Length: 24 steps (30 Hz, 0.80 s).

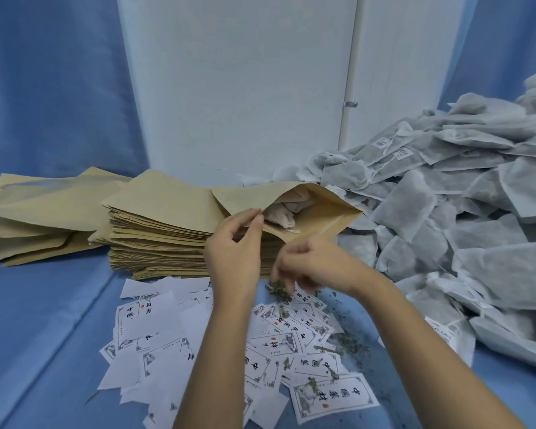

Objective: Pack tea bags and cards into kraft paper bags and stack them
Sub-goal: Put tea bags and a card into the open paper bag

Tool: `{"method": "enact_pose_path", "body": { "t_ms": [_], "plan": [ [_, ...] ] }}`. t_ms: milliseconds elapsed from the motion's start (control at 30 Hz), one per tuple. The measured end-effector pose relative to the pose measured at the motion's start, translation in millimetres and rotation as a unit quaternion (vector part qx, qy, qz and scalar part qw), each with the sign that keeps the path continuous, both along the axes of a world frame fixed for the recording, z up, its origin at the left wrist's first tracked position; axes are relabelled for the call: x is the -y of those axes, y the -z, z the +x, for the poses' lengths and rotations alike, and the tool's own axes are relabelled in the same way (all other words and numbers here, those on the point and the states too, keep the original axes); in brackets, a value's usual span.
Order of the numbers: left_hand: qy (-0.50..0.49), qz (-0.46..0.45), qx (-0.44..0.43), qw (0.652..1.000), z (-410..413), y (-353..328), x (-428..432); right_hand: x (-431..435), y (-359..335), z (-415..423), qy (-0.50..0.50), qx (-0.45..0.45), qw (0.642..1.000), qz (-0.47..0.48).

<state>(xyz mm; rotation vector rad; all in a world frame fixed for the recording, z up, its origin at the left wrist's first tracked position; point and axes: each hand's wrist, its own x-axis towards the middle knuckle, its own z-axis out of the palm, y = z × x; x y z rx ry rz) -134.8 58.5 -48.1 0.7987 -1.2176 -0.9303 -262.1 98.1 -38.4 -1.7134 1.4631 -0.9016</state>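
Left fingers (256,222) pinch the upper lip of the bag (319,216), its mouth gaping above the stack (161,230), with a tea bag (280,213) showing inside. Right hand (313,267) is blurred just under the lower lip, so I can't tell its grip. Cards (334,397) along the worktop's (44,320) front edge read 中 and 材, with a red seal. The heap (446,212) crowds the right edge. There's open room at left.

left hand (234,246) pinches kraft bag (322,209) mouth | tea bag (280,215) inside

Matt kraft paper bags (161,218), fibrous cloth-like tea bags (415,205), blue cloth (44,320).
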Motion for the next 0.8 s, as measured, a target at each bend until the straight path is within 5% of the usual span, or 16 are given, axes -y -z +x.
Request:
{"method": "enact_pose_path", "body": {
  "t_ms": [200, 500, 600, 800],
  "plan": [
    [0.002, 0.011, 0.020, 1.000, 1, 1, -1, 8, 30, 4, 0.004, -0.318, 0.946, 0.055],
    [-0.012, 0.028, 0.005, 1.000, 1, 3, 3, 10, 40, 2, 0.128, -0.347, 0.922, -0.119],
    [-0.009, 0.027, 0.003, 1.000, 1, 3, 3, 10, 36, 6, 0.029, -0.283, 0.957, -0.051],
    [-0.008, 0.029, 0.002, 1.000, 2, 4, 4, 8, 40, 6, -0.039, -0.313, 0.948, 0.033]
  ]
}}
